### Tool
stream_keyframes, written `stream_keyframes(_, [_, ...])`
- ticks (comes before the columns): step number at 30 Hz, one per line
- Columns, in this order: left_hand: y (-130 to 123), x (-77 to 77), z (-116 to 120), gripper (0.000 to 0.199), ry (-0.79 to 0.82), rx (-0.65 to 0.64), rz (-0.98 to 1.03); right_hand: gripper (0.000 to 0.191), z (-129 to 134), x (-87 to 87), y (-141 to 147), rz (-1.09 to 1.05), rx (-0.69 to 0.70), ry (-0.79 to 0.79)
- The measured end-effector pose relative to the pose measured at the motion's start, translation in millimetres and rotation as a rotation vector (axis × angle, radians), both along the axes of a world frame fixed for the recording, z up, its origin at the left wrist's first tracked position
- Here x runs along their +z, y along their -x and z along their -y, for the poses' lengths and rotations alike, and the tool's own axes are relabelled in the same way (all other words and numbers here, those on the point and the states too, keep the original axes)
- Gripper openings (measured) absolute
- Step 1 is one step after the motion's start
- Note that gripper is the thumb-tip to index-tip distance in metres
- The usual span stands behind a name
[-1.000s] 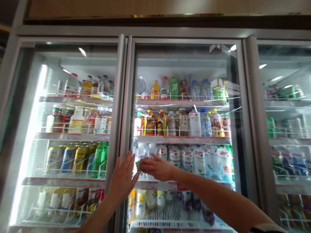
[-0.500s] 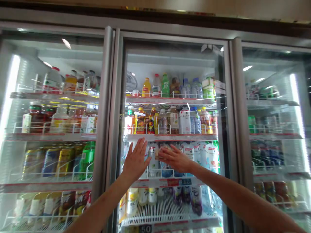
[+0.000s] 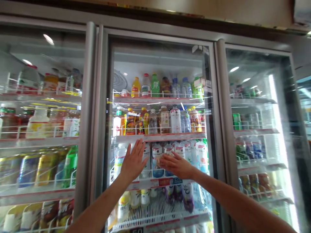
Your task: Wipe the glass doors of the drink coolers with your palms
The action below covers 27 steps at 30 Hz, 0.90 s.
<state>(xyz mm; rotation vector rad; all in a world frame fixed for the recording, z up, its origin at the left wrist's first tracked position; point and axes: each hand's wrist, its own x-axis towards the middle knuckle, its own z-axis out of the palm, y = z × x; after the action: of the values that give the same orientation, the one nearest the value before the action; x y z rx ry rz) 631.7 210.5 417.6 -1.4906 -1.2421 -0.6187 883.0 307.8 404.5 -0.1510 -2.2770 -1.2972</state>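
Note:
My left hand (image 3: 134,160) is raised in front of the middle door of a glass-fronted drinks cooler (image 3: 159,38), its fingers spread and pointing up. To its right, my right hand (image 3: 175,164) is held sideways with fingers stretched out to the left. Neither hand holds anything, and the two are apart. Behind them, white-labelled bottles (image 3: 179,149) stand on the third shelf, partly covered by my right hand. Whether either hand touches the glass cannot be made out.
Metal door frames (image 3: 86,106) stand left and right of the middle door. Cans (image 3: 46,166) and bottles fill the left section. The right section (image 3: 256,132) holds more drinks. Purple bottles (image 3: 188,197) stand on a lower wire shelf.
The view has shifted to the right, so the cooler appears further left and more of its right end shows. Both hands keep nearly the same pose and place in view.

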Motion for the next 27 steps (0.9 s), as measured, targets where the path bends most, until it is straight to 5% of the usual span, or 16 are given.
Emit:
stream_keyframes(2, [0, -1.6, -2, 0.055, -0.005, -0.002, 0.002, 0.064, -7, 12.0, -11, -0.05, -0.018, 0.006])
stream_keyframes(5, [-2, -2.1, -6, 0.057, -0.014, -0.011, 0.032, 0.065, -21, 69.1, -23, -0.52, -0.122, 0.064])
stream_keyframes(7, [-3, -3.6, -9, 0.059, -0.016, -0.02, 0.06, 0.063, -26, 89.2, -24, -0.738, -0.151, 0.089])
stream_keyframes(9, [-3, -5.9, -10, 0.062, -0.006, -0.029, 0.078, 0.062, -24, 72.1, -22, -0.709, -0.144, 0.095])
stream_keyframes(12, [0, -8.0, -9, 0.065, 0.018, -0.044, 0.083, 0.066, -12, 4.4, -24, -0.359, -0.091, 0.067])
stream_keyframes(14, [0, -6.1, -8, 0.065, 0.011, -0.056, 0.078, 0.066, -8, -23.7, -30, -0.15, -0.047, 0.031])
stream_keyframes(16, [-5, -0.5, -9, 0.064, -0.014, -0.077, 0.053, 0.065, -13, -13.5, -38, -0.176, -0.057, 0.012])
stream_keyframes(21, [-26, 19.0, -22, 0.07, -0.03, -0.115, 0.023, 0.055, -39, 74.8, -51, -0.839, -0.116, 0.006])
stream_keyframes(23, [-30, 22.3, -28, 0.074, -0.021, -0.11, 0.048, 0.057, -39, 64.3, -51, -0.866, -0.114, 0.013])
stream_keyframes(27, [-30, 20.3, -32, 0.075, -0.018, -0.117, 0.047, 0.066, -26, -17.0, -56, -0.539, -0.119, 0.023])
